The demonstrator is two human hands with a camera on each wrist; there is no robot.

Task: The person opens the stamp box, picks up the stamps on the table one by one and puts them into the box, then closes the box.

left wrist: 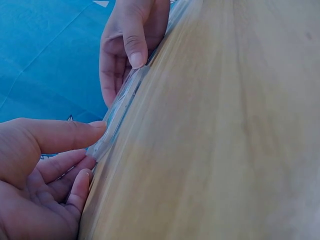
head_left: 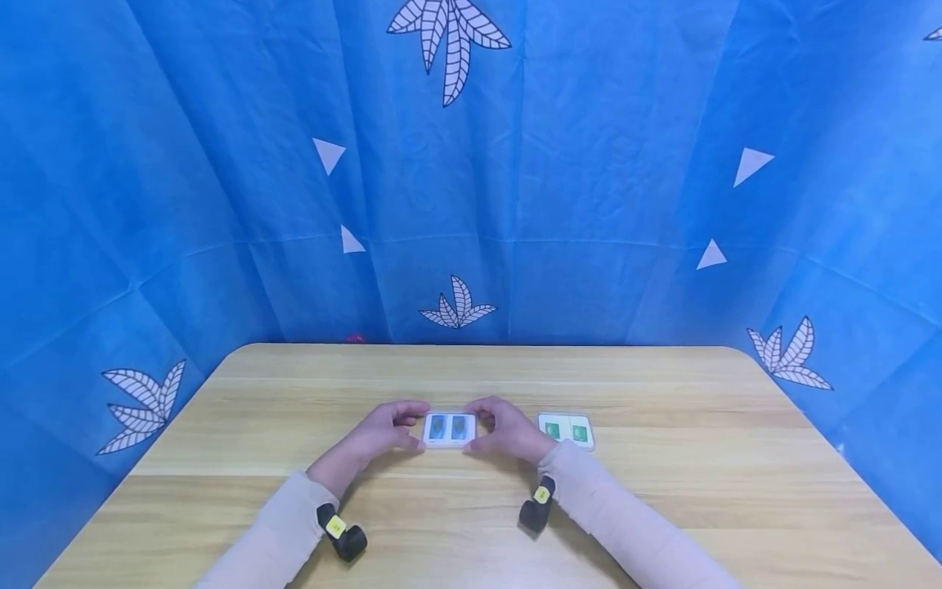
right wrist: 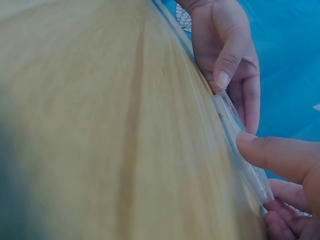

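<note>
A flat clear plastic case (head_left: 450, 429) with two blue pictures on white inside lies on the table between the two hands. My left hand (head_left: 383, 429) holds its left end, thumb at the near corner and fingers at the far one. Opposite it, my right hand (head_left: 509, 432) grips the right end in the same way. Both wrist views show the case (left wrist: 120, 110) edge-on, low against the tabletop, with thumbs and fingertips at its ends. Just right of the right hand lies a similar clear case (head_left: 565, 427) with two green pictures, its near left part hidden behind the wrist.
The wooden table (head_left: 456, 523) has rounded far corners. A blue curtain (head_left: 574, 188) printed with white leaves and triangles hangs behind it and along both sides. Each wrist carries a black camera (head_left: 342, 532) on a strap.
</note>
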